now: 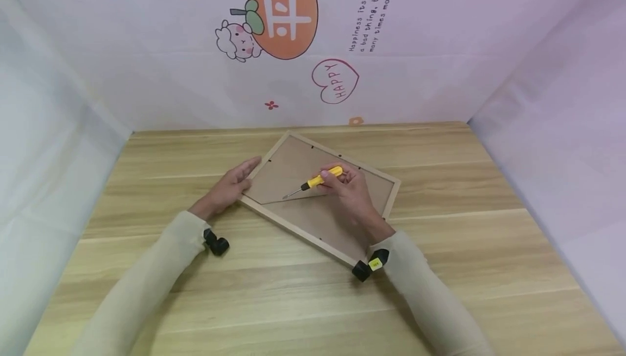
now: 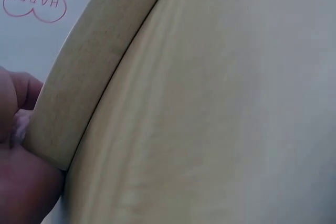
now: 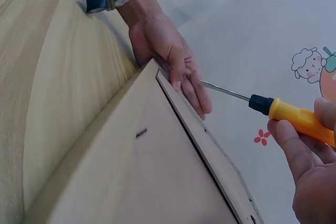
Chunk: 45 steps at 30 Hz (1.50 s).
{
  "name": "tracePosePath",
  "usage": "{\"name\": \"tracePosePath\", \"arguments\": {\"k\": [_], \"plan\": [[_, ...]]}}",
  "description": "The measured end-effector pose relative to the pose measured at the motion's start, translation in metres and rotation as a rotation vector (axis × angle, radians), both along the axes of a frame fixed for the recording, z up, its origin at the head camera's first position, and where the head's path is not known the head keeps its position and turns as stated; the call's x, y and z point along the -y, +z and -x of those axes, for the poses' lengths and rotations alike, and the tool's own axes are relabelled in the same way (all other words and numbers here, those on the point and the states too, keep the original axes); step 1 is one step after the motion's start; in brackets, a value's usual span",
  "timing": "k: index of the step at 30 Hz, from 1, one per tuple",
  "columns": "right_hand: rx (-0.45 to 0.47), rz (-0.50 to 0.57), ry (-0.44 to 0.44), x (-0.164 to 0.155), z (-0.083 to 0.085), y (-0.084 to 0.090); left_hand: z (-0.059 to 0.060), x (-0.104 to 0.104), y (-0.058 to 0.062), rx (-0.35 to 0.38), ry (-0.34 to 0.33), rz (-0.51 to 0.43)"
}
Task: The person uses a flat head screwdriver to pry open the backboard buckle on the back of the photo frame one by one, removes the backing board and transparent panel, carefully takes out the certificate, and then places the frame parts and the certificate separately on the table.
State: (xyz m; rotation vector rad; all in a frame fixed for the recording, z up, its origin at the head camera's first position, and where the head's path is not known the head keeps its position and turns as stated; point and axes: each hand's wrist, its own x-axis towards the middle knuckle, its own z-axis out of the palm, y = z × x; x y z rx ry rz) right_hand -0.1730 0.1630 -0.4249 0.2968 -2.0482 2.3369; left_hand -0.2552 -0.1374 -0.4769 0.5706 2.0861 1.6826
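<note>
A picture frame (image 1: 293, 223) of pale wood lies back side up on the table, turned at an angle, its brown backing board (image 1: 303, 166) showing. Small dark tabs dot the inner edge of the frame. My left hand (image 1: 229, 188) rests against the frame's left corner, fingers stretched along the outer side and thumb over the rim. My right hand (image 1: 349, 190) holds a screwdriver (image 1: 320, 178) by its yellow handle, above the board. The screwdriver's metal tip points left, toward the left hand. In the right wrist view the shaft (image 3: 226, 91) stands clear of the frame.
The wood-grain table (image 1: 274, 301) extends around the frame on all sides. A white printed cloth (image 1: 415, 89) hangs behind it, with more white cloth to left and right. A small dark camera (image 1: 216, 243) sits on the left wrist, another (image 1: 363, 270) on the right.
</note>
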Motion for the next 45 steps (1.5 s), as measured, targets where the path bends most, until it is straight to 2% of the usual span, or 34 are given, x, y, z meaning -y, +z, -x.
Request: {"name": "tracePosePath", "arguments": {"k": [8,18,24,29,33,38,45], "plan": [[0.016,0.023,0.018,0.004,0.001,0.001,-0.027,-0.014,-0.002,0.033,0.156,-0.048],[0.061,0.008,-0.029,0.008,0.002,0.002,-0.071,-0.033,-0.001,0.029,0.343,-0.071],[0.092,0.004,-0.050,0.014,0.007,-0.002,-0.092,-0.046,-0.001,-0.017,0.433,-0.053],[0.163,0.050,-0.054,0.022,0.014,-0.007,-0.105,-0.054,-0.001,-0.052,0.511,-0.013],[0.232,0.085,-0.059,0.029,0.023,-0.012,-0.113,-0.057,-0.002,-0.065,0.539,0.004],[0.299,0.148,-0.068,0.035,0.035,-0.022,-0.117,-0.059,-0.004,-0.087,0.546,-0.016],[0.344,0.176,-0.069,0.041,0.040,-0.030,-0.121,-0.061,-0.002,-0.100,0.544,-0.010]]}}
